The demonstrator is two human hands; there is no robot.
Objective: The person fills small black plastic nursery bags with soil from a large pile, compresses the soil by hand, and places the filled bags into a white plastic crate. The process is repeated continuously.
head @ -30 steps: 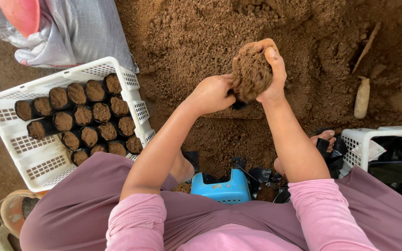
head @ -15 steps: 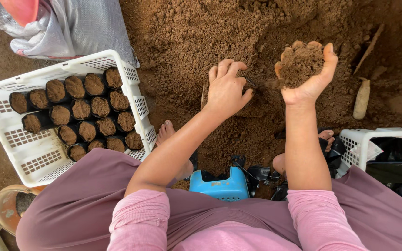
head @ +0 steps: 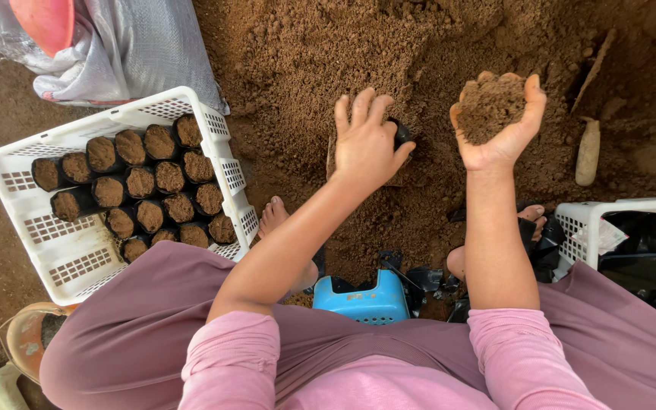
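My right hand (head: 504, 125) is raised palm up and cupped around a heap of loose brown soil (head: 490, 106). Over the soil pile (head: 389, 61) my left hand (head: 366, 140) spreads its fingers flat; a small black planting bag (head: 402, 135) peeks out from under its thumb side, and how it is held is hidden. At the left stands a white plastic crate (head: 47, 228) packed with several black bags filled with soil (head: 146, 186).
A grey sack (head: 123, 45) with a pink object lies at top left. A blue plastic stool (head: 366, 296) sits between my legs, bare feet beside it. A second white crate (head: 616, 228) with dark items is at right. A pale tool handle (head: 588, 152) lies on the soil.
My hands, together around a soil-filled bag a second ago, have parted. The left one dropped onto the pile; the right one moved right and up with a handful of soil.
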